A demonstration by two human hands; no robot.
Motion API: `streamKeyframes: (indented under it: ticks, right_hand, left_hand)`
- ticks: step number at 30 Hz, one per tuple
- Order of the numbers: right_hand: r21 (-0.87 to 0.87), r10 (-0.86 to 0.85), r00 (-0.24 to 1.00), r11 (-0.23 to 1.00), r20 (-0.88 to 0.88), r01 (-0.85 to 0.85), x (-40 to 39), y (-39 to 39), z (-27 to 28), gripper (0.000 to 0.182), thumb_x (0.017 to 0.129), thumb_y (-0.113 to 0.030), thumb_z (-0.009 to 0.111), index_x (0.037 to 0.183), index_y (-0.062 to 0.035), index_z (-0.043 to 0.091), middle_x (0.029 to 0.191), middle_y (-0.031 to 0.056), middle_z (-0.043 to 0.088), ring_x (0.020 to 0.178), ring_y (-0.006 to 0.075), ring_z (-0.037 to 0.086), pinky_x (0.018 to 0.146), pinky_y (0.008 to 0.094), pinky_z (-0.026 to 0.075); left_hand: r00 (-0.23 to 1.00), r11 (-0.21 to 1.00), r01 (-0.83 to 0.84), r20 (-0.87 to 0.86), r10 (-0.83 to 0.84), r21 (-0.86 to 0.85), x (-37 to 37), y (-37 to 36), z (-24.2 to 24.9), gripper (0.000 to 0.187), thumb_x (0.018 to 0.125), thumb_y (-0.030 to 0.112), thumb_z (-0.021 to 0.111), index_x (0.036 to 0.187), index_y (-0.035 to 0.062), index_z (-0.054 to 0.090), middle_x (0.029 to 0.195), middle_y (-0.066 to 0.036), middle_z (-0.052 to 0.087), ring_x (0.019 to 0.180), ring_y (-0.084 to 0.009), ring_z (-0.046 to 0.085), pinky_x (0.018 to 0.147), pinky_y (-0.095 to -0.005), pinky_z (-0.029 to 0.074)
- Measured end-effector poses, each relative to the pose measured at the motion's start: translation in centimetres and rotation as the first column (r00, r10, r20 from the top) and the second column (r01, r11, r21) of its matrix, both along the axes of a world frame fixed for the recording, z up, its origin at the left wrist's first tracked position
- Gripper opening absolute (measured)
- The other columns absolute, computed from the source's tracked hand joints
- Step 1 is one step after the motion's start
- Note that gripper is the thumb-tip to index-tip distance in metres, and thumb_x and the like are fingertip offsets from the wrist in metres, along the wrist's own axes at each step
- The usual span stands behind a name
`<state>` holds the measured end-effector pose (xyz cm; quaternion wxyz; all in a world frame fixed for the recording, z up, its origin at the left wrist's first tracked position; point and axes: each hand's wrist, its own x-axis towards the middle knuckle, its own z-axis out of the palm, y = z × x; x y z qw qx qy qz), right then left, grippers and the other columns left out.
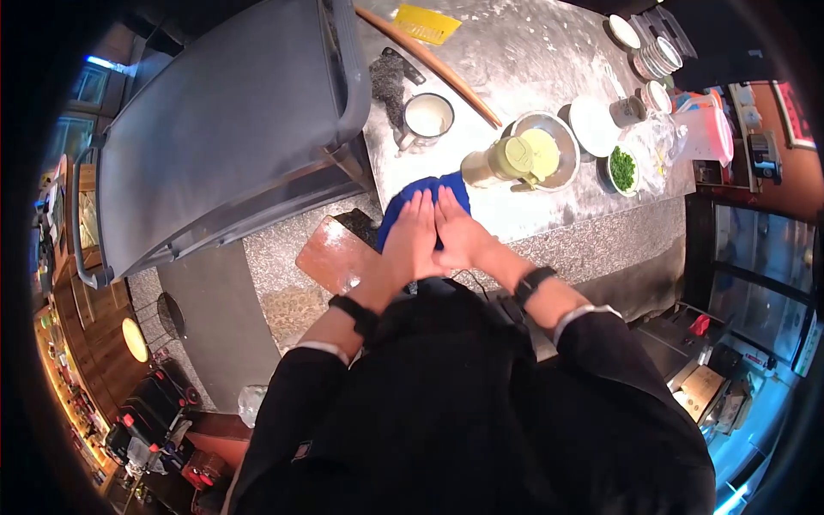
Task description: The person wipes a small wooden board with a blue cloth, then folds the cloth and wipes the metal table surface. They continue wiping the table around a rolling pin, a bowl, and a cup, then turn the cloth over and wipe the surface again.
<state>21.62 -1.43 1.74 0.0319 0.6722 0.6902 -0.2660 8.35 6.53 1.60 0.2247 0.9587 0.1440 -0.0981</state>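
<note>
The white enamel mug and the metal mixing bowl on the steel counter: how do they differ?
The white enamel mug is small with a side handle; the metal mixing bowl is wider and has no handle that shows. The mug holds something pale white; the bowl holds a pale yellow mass. The mug stands alone near a long wooden rolling pin; a green-lidded bottle overlaps the bowl. Both stand upright on the steel counter.

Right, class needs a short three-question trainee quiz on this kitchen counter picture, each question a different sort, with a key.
1. True or false: both hands lie flat, side by side, on the blue cloth.
2. What colour is the chopped food in the small bowl?
3. The long wooden rolling pin lies: A) on the steel counter B) on the floor C) in a hand.

Key: 1 true: left hand, right hand. 2 green. 3 A.
</note>
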Motion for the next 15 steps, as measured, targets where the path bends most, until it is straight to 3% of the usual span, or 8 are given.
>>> streamKeyframes:
  ticks: [3, 6, 8, 11, 12, 13, 15]
  right_hand:
    - [-0.064, 0.006, 0.998, 0.998, -0.058, -0.009, -1.2, -2.4, 1.4, 0.092, 0.064, -0.03, 0.062, 0.133, 0.0226, 0.03, 0.14, 0.0441, 0.024, 0.138, 0.0514, 0.018, 0.118, 0.0446, 0.014]
    - [-0.118, -0.003, 1.0, 0.993, -0.017, 0.001, -0.9, -1.1, 1.1, 0.088, 0.068, -0.028, 0.059, 0.133, 0.0223, 0.03, 0.141, 0.0435, 0.024, 0.138, 0.0509, 0.017, 0.118, 0.0438, 0.016]
    - [0.082, -0.03, 0.999, 0.996, 0.034, 0.027, 0.8, 1.6, -0.9, 0.085, 0.07, -0.028, 0.057, 0.133, 0.0219, 0.03, 0.141, 0.0432, 0.024, 0.139, 0.0498, 0.016, 0.118, 0.0423, 0.017]
    - [-0.009, -0.115, 0.992, 0.993, 0.051, 0.116, 1.1, 3.9, -0.4, 0.084, 0.07, -0.027, 0.058, 0.133, 0.0215, 0.031, 0.141, 0.0432, 0.023, 0.139, 0.0496, 0.017, 0.117, 0.0412, 0.018]
    - [-0.018, -0.113, 0.992, 0.993, 0.052, 0.114, 0.9, 3.2, -0.3, 0.084, 0.07, -0.027, 0.058, 0.133, 0.0215, 0.031, 0.141, 0.0432, 0.023, 0.139, 0.0496, 0.017, 0.117, 0.0412, 0.018]
    - [0.007, -0.088, 0.995, 0.996, 0.045, 0.088, 0.6, 2.4, -0.1, 0.084, 0.071, -0.028, 0.059, 0.133, 0.0214, 0.031, 0.142, 0.0426, 0.023, 0.139, 0.0494, 0.017, 0.117, 0.0412, 0.019]
    - [0.036, -0.084, 0.996, 0.996, -0.011, 0.084, -0.5, 0.1, 0.2, 0.086, 0.071, -0.032, 0.061, 0.132, 0.0216, 0.032, 0.143, 0.0415, 0.023, 0.139, 0.0492, 0.016, 0.117, 0.042, 0.019]
  left_hand:
    - [0.997, 1.0, 0.007, 0.079, -0.007, 0.007, -2.2, -3.4, -0.9, 0.121, 0.059, 0.067, 0.071, 0.135, -0.0184, 0.031, 0.146, -0.034, 0.025, 0.139, -0.0451, 0.022, 0.115, -0.0481, 0.02]
    - [0.992, 0.998, -0.049, 0.115, 0.055, -0.049, -1.0, -1.5, -1.0, 0.116, 0.064, 0.067, 0.067, 0.134, -0.0186, 0.033, 0.146, -0.034, 0.026, 0.139, -0.0447, 0.023, 0.115, -0.0474, 0.021]
    - [0.982, 0.988, -0.098, 0.174, 0.076, 0.12, 0.8, 1.1, -3.5, 0.097, 0.072, 0.053, 0.061, 0.134, -0.0175, 0.034, 0.146, -0.032, 0.029, 0.139, -0.042, 0.026, 0.115, -0.0458, 0.021]
    - [0.977, 0.99, -0.136, 0.17, 0.127, 0.042, 1.6, 3.0, -3.6, 0.094, 0.07, 0.047, 0.06, 0.135, -0.0165, 0.035, 0.146, -0.031, 0.03, 0.139, -0.041, 0.027, 0.116, -0.0451, 0.021]
    - [0.982, 0.989, -0.109, 0.163, 0.093, 0.096, 1.3, 2.8, -3.8, 0.095, 0.07, 0.049, 0.06, 0.135, -0.0167, 0.035, 0.146, -0.031, 0.03, 0.139, -0.041, 0.027, 0.116, -0.045, 0.021]
    - [0.987, 0.985, -0.078, 0.154, 0.054, 0.155, 1.1, 2.6, -4.1, 0.096, 0.07, 0.05, 0.059, 0.135, -0.0169, 0.035, 0.146, -0.031, 0.031, 0.139, -0.041, 0.027, 0.116, -0.0449, 0.02]
    - [0.985, 0.992, -0.069, 0.164, 0.051, 0.104, -0.2, 0.2, -3.5, 0.096, 0.07, 0.051, 0.058, 0.134, -0.0173, 0.036, 0.146, -0.031, 0.031, 0.139, -0.0409, 0.027, 0.116, -0.0449, 0.021]
